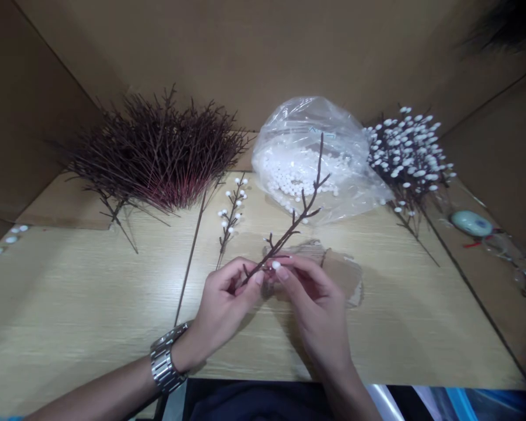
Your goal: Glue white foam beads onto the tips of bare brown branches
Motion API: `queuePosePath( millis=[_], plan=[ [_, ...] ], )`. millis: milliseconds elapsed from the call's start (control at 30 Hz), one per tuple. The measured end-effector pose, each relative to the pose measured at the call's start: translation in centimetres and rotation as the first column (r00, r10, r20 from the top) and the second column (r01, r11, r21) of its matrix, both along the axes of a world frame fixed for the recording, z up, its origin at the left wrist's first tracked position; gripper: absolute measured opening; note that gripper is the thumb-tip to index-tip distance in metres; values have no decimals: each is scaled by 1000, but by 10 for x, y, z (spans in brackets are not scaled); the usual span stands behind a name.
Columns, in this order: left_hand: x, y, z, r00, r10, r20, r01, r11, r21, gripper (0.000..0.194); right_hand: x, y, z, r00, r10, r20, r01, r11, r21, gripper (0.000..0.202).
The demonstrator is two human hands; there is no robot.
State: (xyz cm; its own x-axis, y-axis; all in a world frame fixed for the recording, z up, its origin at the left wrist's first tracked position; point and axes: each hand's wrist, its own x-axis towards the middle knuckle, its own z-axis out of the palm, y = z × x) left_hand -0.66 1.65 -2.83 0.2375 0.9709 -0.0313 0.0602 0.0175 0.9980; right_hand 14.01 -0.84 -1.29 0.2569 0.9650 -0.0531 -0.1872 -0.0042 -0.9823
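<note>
My left hand (232, 298) is closed around the lower stem of a brown artificial twig (284, 237), which slants up and to the right. Between the thumb and forefinger of my right hand (318, 304) is a small white bead (276, 265), held right beside a short side shoot of the twig. Whether the bead touches the shoot's tip cannot be made out. Just beyond my left hand lies a twig with white beads (232, 216) on its shoots. Behind the held twig, a clear plastic bag (359, 199) contains many loose white beads (289, 178).
A big heap of bare brown twigs (158, 152) lies at the back left. At the back right is a bunch of white-beaded twigs (405, 152). Torn cardboard (344, 275) lies behind my right hand. A pale green oval object (471, 223) sits far right; loose beads (11, 239) lie far left.
</note>
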Motion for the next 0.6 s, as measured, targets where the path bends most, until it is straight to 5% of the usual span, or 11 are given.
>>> queuePosePath(
  millis=[600],
  plan=[
    [2,1,0,997,9,78,-13,998,55,16,0,-3,-1,999,17,50,-16,999,-34,14]
  ],
)
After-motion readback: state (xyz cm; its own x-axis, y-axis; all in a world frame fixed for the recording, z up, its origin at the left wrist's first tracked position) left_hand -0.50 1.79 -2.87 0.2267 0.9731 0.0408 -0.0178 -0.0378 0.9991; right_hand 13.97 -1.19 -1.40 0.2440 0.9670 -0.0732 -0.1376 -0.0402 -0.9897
